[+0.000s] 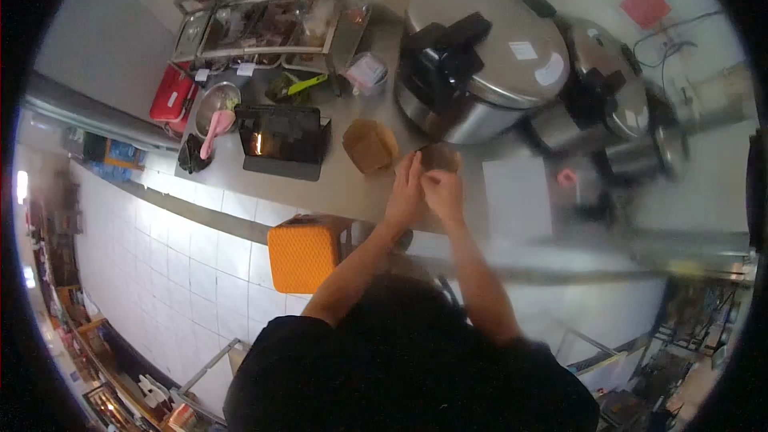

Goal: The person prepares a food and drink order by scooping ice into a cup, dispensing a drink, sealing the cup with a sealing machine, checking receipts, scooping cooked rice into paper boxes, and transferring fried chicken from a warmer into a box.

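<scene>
A brown container, slightly blurred, is at the counter's front, below the largest pot. My left hand is at its left side, fingers pressed together along its edge. Curled fingers of my right hand pinch its near edge, close beside the left fingertips. What lies inside the container is not clear. Just left of my hands, an open brown paper box sits on the metal counter.
Large lidded metal pots stand behind. A white sheet lies right. To the left are a black tablet, a metal bowl with a pink utensil and a rack of trays. An orange object is below the counter edge.
</scene>
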### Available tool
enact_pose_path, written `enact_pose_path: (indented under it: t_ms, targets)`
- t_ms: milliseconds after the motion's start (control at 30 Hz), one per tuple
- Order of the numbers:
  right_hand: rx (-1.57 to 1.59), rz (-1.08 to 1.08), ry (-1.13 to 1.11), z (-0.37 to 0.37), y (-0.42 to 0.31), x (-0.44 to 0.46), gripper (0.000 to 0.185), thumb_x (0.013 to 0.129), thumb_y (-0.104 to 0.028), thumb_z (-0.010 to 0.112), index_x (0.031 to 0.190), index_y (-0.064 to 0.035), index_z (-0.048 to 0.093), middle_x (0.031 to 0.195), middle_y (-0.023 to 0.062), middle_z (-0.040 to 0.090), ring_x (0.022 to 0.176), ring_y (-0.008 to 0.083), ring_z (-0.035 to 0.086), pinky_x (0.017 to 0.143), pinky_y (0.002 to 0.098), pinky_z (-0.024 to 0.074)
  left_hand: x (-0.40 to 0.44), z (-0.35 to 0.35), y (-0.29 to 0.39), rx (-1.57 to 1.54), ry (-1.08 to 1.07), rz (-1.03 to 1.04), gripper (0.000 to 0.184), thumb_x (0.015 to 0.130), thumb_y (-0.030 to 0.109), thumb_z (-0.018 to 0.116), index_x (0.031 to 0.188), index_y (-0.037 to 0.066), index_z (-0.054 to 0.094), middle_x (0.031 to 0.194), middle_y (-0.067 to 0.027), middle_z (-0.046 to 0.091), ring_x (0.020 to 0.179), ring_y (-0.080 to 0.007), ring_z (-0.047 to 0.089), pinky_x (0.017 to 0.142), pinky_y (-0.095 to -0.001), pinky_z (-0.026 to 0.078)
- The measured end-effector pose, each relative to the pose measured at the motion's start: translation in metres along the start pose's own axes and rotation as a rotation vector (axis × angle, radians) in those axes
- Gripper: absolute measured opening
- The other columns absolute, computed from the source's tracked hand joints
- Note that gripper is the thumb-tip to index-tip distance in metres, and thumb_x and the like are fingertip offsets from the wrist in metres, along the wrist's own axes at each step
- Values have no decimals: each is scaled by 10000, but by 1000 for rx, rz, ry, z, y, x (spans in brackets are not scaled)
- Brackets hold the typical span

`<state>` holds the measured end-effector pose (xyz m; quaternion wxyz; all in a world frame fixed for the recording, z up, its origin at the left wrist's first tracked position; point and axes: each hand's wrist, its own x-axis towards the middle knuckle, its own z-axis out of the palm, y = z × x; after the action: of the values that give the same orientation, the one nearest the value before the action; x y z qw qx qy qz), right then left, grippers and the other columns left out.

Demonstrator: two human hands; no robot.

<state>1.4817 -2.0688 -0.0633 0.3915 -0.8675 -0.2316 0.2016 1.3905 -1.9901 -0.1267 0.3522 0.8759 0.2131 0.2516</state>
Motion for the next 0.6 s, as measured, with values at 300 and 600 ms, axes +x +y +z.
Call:
enact_pose_path:
  t_ms: [300, 600]
  targets:
    - [199, -136, -32, -24, 9, 13, 182, 894, -142, 666, 824, 25, 682, 635, 112, 652, 549, 162, 609, 556, 326, 469, 30, 17, 10, 61, 59, 70, 777, 836, 156, 706, 1508, 65, 326, 1423, -247, 392, 1311, -441, 409, 1084, -518, 371]
    - [233, -135, 122, -118, -15, 11, 92, 869, -73, 668, 877, 17, 683, 683, 70, 642, 673, 94, 586, 598, 293, 465, 6, 24, -27, -21, -115, -139, 1022, 702, 203, 855, 1532, 131, 264, 1438, -237, 362, 1309, -457, 408, 1072, -517, 411]
